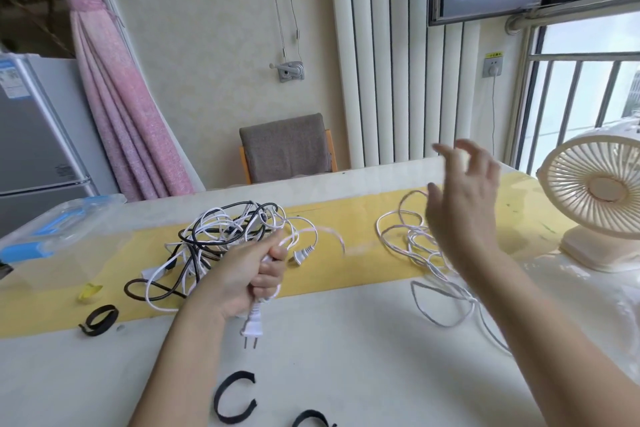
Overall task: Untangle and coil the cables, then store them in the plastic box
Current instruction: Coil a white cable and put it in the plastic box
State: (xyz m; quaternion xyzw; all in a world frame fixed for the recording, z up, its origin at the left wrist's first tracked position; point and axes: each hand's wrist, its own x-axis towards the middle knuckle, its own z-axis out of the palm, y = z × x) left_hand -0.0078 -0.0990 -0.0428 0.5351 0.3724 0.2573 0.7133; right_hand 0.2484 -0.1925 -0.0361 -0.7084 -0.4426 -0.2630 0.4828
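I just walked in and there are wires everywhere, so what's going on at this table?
A person is sorting out cables. The left hand grips a white cable just above its plug, in front of a black-and-white tangle. The right hand is raised with spread fingers, blurred, over a loose white cable lying on the table. The plastic box sits at the far left, and black straps lie near the front edge.

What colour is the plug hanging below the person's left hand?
White, with two metal prongs; the plug shows clearly in the head view.
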